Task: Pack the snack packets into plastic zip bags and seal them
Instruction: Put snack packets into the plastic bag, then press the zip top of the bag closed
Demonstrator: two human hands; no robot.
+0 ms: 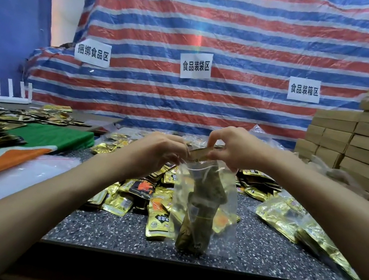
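A makeshift food-packing workshop, laid out as a row of stations. Three paper signs (196, 65) taped to a red, white and blue striped tarp (221, 31) name them in Chinese: food bundling, food bagging (straight ahead) and food boxing. Flat brown cardboard boxes (361, 145) are stacked high at the right, and gold snack packets (142, 197) lie in heaps on the speckled table (257, 252). A white device with antennas, probably a router (8, 93), stands far left.

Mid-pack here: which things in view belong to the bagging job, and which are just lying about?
In the job: clear plastic zip bag, gripped by left hand and right hand; loose gold foil snack packets; filled clear bags.
Lying about: white router; green-and-orange cloth; stacked brown cardboard boxes.
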